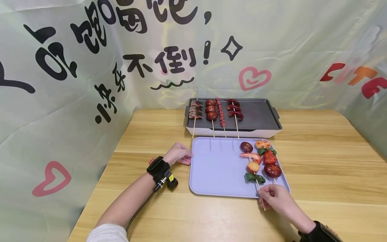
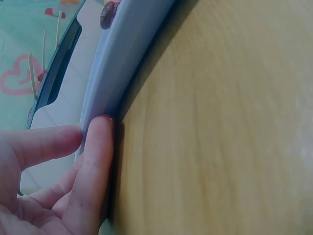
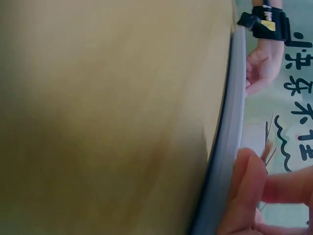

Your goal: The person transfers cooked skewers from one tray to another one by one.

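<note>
My left hand pinches the left rim of a pale purple tray; in the left wrist view, thumb and fingers meet at its edge. At the tray's front right corner, my right hand pinches the bare stick of a skewer. That skewer carries a mushroom, a shrimp, a yellowish round piece and green pepper. Beside it on the tray lies a second skewer with an orange piece, green pepper, red meat and a mushroom. The right wrist view hides most of the held stick.
Behind the tray stands a dark grill pan on a white base. Several skewers lie on its left part: grey-brown pieces, mushrooms, small red pieces and dark red slices. A printed cloth hangs behind the wooden table.
</note>
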The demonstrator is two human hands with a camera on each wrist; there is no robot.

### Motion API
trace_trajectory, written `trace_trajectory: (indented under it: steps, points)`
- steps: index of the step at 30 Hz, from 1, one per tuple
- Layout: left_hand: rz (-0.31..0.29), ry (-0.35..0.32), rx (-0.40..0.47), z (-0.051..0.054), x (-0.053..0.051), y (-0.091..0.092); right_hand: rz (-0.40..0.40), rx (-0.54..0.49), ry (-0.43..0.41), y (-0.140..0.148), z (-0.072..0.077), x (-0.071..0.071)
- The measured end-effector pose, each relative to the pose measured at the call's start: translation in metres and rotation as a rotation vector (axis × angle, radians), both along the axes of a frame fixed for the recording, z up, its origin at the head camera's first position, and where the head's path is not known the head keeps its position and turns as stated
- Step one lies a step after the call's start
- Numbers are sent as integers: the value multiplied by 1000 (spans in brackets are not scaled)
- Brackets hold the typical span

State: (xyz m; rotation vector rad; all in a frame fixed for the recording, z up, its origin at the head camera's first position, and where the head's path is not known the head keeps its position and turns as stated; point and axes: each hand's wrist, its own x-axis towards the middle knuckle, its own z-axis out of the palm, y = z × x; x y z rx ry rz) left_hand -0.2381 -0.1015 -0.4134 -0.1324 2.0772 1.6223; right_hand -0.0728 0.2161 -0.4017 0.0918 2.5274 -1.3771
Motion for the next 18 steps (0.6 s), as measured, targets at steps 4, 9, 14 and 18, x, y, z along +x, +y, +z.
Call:
trace_trajectory:
  steps: [4,9,14,18]
  points:
    - [0,3,2,0,0,-1,29,150,19,-1,3,-4]
    - [-6,3,8,3,2,-1,56,205,19,-1,5,-7]
    - [1,-4,5,-1,-1,-1,71,196,17,0,5,-7]
    - [3,-5,3,-1,-1,0,103,163,30,2,6,-7]
